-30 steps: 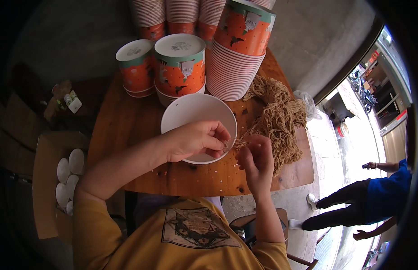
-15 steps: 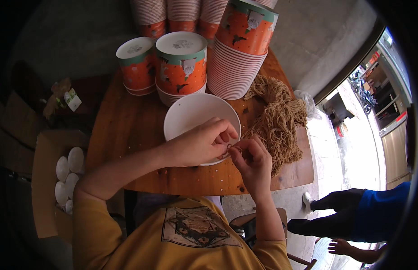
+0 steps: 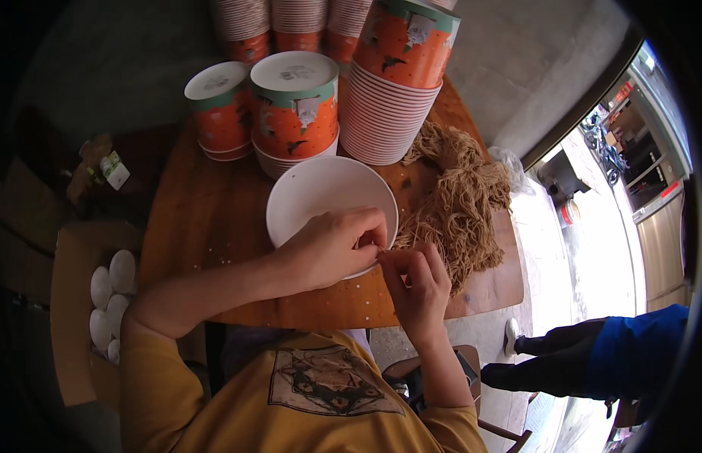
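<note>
A white paper bucket stands open toward me on the wooden table, with a small dark hole near its far left rim. Over its near right rim, my left hand is closed in a pinch. Its fingertips meet those of my right hand, also pinching, just outside the rim. A thin brown string between them is mostly hidden by the fingers. Right beside the bucket lies a loose heap of brown strings.
Upside-down orange and green paper buckets stand in stacks behind, including a tall stack. More stacks line the wall. A cardboard box of white rolls or cups sits at the left. At the right, a person in blue stands by the doorway.
My fingertips have drawn closer together, and the small string loop that showed between them is now hidden. The view has shifted slightly, and the other person's hand has left its earlier place.
</note>
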Motion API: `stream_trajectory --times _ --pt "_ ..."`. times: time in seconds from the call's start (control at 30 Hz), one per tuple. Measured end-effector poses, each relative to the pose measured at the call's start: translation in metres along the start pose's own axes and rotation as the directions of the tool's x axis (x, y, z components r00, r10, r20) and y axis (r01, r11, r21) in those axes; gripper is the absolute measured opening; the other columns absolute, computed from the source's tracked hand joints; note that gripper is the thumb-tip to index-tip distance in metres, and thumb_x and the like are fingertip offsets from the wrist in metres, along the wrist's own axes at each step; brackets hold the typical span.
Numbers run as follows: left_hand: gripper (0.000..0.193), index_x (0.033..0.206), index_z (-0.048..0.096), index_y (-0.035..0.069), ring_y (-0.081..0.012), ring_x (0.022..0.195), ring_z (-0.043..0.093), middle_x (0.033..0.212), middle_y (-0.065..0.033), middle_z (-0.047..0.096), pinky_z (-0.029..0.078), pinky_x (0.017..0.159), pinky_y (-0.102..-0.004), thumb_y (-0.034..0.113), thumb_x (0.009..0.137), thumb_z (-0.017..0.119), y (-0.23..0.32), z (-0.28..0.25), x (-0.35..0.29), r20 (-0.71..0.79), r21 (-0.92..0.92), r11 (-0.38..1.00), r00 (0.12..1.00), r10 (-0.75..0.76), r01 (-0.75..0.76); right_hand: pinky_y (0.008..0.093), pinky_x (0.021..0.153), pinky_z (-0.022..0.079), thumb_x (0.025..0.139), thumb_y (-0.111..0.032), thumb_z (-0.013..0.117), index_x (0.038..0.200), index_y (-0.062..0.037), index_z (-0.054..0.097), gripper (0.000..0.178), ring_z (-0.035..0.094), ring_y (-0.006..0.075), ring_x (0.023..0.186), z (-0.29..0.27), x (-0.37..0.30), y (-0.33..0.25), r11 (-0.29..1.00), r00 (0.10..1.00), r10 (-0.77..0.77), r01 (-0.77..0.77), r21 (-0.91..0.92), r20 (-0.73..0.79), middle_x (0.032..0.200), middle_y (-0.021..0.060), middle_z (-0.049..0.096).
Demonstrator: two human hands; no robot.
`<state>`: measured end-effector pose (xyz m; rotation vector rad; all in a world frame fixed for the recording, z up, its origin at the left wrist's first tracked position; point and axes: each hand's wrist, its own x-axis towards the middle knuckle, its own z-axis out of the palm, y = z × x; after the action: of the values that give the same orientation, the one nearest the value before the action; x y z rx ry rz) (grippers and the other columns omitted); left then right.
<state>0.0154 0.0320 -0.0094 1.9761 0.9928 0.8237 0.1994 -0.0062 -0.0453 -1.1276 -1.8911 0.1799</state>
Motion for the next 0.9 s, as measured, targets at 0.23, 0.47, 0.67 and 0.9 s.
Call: stream_trajectory --times 0.23,0.47,0.67,0.9 --pt "0.006 0.091 0.056 0.002 -0.0055 0.077 0.057 0.082 -0.0008 0.061 0.048 0.069 -0.0252 0.002 0.088 0.061 0.000 0.001 -0.002 0.050 -0.173 0.974 0.989 -0.140 0.147 0.0311 0.051 0.044 0.076 0.000 0.077 0.089 -0.0074 0.066 0.018 0.056 0.0200 0.060 -0.001 -0.001 -0.002 0.985 0.987 -0.154 0.150 -0.087 -0.042 0.075 0.0056 0.055" --pt "0.008 0.094 0.055 0.003 -0.0057 0.081 0.057 0.087 0.0002 0.059 0.049 0.072 -0.0238 0.001 0.089 0.060 0.001 0.001 -0.001 0.081 -0.237 0.957 0.986 -0.149 0.164 0.0314 0.052 0.045 0.076 -0.001 0.077 0.091 -0.0074 0.067 0.020 0.056 0.0201 0.060 -0.002 -0.003 -0.002 0.982 0.983 -0.173 0.167 -0.091 -0.056 0.075 0.0055 0.055" --pt "0.017 0.101 0.051 0.006 -0.0045 0.085 0.055 0.091 0.0019 0.056 0.047 0.075 -0.0226 -0.001 0.088 0.059 -0.003 0.003 0.001 0.109 -0.313 0.943 0.991 -0.084 0.114 0.0327 0.053 0.047 0.079 -0.004 0.077 0.088 -0.0072 0.064 0.016 0.056 0.0213 0.062 0.002 -0.007 0.000 0.998 1.000 0.004 -0.003 0.056 -0.029 0.077 0.0063 0.055" --pt "0.033 0.116 0.045 0.009 -0.0055 0.090 0.055 0.094 0.0009 0.056 0.046 0.080 -0.0246 0.000 0.088 0.060 -0.004 0.004 0.003 0.159 -0.286 0.958 0.987 0.014 0.033 0.0201 0.062 0.040 0.091 -0.008 0.066 0.091 -0.0034 0.059 0.008 0.048 0.0058 0.069 0.005 -0.009 0.007 0.685 0.882 0.449 -0.444 0.578 0.145 0.080 -0.0013 0.054"
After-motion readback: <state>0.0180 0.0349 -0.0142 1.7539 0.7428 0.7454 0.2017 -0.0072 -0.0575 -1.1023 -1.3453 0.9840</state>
